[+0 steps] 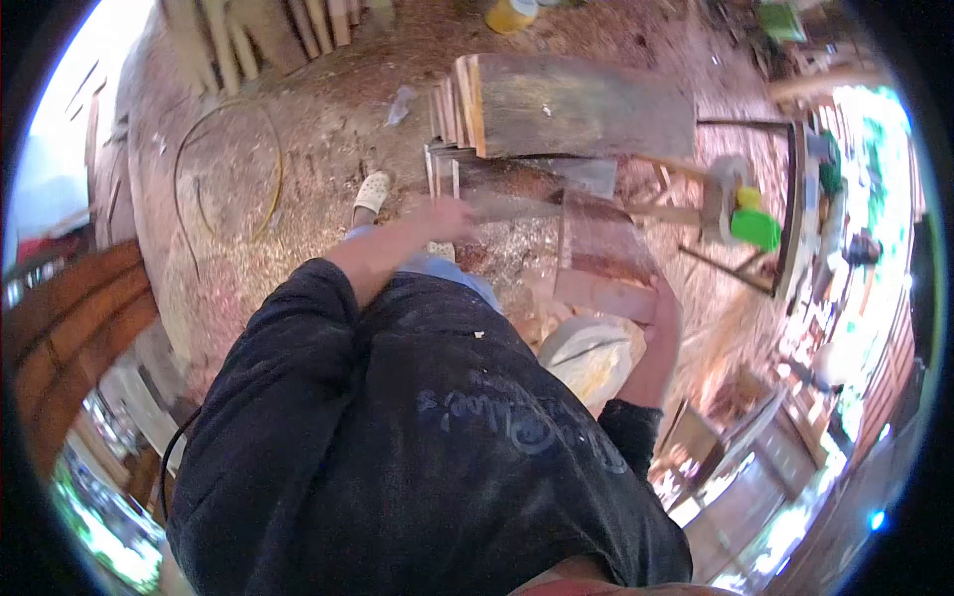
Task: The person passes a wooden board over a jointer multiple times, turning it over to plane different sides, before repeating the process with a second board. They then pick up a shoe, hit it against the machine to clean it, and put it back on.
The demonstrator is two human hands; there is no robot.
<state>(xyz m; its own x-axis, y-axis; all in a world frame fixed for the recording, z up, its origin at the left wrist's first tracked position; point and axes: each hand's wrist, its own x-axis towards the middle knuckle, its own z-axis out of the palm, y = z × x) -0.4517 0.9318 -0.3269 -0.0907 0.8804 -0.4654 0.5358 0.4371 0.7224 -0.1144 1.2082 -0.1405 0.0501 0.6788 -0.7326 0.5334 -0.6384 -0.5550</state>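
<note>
My left hand [452, 217] is smeared by motion near the middle of the view, and its fingers cannot be made out. A blurred, greyish long shape lies just beyond it, too unclear to name. On the right, my right hand [660, 294] grips the edge of a reddish-brown wooden board [606, 238]. Below the board is a pale, rounded piece [588, 356], perhaps wood, with a dark line across it.
A stack of boards [576, 107] lies ahead, with planks [234, 45] at the upper left. A light clog [373, 191] is on my foot. Shavings and a looped hose [273, 164] lie on the ground. A green item [755, 229] sits near a frame [792, 214] at right.
</note>
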